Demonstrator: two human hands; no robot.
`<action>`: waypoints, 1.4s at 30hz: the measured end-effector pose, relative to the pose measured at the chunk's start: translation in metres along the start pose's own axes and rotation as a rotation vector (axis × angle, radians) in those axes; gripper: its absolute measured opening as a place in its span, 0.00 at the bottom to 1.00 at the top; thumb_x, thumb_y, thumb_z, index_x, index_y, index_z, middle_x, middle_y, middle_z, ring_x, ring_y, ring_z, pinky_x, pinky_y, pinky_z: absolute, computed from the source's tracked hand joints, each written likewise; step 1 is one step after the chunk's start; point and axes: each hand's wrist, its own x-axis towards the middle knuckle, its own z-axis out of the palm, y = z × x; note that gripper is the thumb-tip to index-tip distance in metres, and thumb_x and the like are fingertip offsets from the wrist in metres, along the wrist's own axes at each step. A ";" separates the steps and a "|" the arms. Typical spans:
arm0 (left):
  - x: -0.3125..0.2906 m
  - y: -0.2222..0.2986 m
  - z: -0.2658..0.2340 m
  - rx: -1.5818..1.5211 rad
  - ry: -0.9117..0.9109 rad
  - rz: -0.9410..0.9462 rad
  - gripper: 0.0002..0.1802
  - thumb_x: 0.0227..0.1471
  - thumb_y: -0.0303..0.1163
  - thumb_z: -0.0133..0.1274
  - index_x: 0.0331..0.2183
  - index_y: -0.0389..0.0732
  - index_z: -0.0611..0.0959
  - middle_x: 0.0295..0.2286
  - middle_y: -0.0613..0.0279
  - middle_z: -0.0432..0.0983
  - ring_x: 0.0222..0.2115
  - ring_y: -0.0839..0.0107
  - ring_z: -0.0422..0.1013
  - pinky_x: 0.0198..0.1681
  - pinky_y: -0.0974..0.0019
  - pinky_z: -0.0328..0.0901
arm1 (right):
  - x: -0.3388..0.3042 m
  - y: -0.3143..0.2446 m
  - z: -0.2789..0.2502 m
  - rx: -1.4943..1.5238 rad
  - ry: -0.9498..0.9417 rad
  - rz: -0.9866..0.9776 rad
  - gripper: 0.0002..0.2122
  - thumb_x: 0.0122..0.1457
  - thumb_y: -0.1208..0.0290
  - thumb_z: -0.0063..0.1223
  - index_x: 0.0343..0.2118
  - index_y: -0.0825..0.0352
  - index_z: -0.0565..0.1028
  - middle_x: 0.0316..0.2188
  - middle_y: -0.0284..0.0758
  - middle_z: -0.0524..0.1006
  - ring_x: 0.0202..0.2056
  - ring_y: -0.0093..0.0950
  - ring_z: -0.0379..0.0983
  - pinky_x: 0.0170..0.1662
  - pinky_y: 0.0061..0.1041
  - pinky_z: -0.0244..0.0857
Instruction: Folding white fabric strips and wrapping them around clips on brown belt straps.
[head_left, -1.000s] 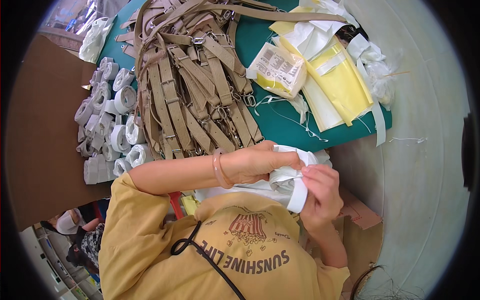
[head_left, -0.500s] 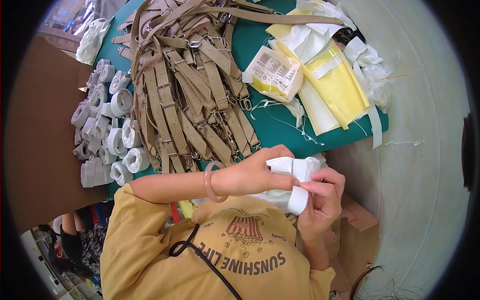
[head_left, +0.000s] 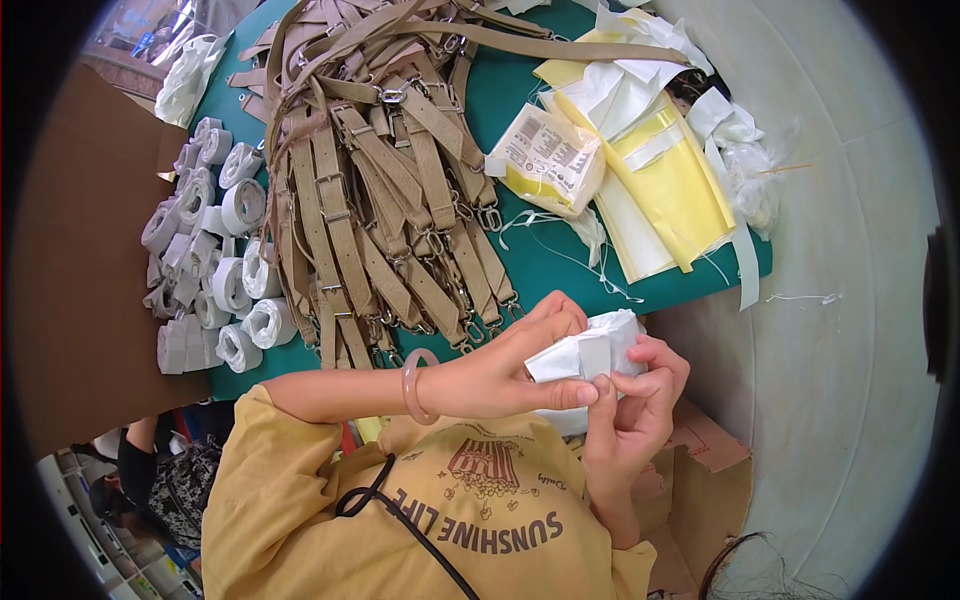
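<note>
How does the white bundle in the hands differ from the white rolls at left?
The white bundle is gripped by the left hand and right hand; the white rolls lie untouched on the green table. The white bundle is just one, while the white rolls form a cluster of many. Both are white.

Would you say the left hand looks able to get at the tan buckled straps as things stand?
Probably yes: the tan buckled straps end close to the left hand, with nothing visible between. It is busy, though, holding a white roll with the right hand, so might need to let go first.
</note>
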 end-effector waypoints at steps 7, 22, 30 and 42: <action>-0.005 0.003 0.005 0.174 0.045 -0.040 0.24 0.55 0.45 0.55 0.39 0.33 0.69 0.35 0.57 0.58 0.37 0.67 0.58 0.40 0.67 0.60 | -0.003 0.002 0.001 -0.042 0.019 0.038 0.06 0.54 0.80 0.54 0.32 0.67 0.68 0.41 0.38 0.64 0.45 0.30 0.63 0.48 0.28 0.59; -0.006 0.019 0.009 0.291 0.111 0.007 0.18 0.46 0.36 0.59 0.31 0.33 0.72 0.32 0.55 0.62 0.35 0.60 0.60 0.39 0.62 0.58 | 0.025 -0.003 -0.014 0.112 -0.195 0.003 0.06 0.54 0.79 0.59 0.33 0.71 0.73 0.39 0.33 0.66 0.38 0.22 0.64 0.37 0.18 0.61; -0.015 0.027 -0.003 0.472 0.229 0.040 0.17 0.38 0.31 0.62 0.30 0.35 0.74 0.32 0.58 0.63 0.33 0.62 0.62 0.35 0.66 0.61 | 0.030 -0.013 0.011 -0.058 -0.070 -0.132 0.12 0.54 0.76 0.59 0.36 0.67 0.66 0.37 0.36 0.65 0.39 0.29 0.63 0.42 0.26 0.60; -0.042 0.036 -0.024 0.623 0.271 0.231 0.18 0.34 0.32 0.63 0.29 0.37 0.74 0.33 0.56 0.64 0.35 0.58 0.61 0.40 0.59 0.58 | 0.039 -0.047 0.017 -0.703 -0.484 -0.453 0.05 0.54 0.68 0.58 0.31 0.61 0.78 0.43 0.31 0.71 0.50 0.39 0.64 0.51 0.38 0.53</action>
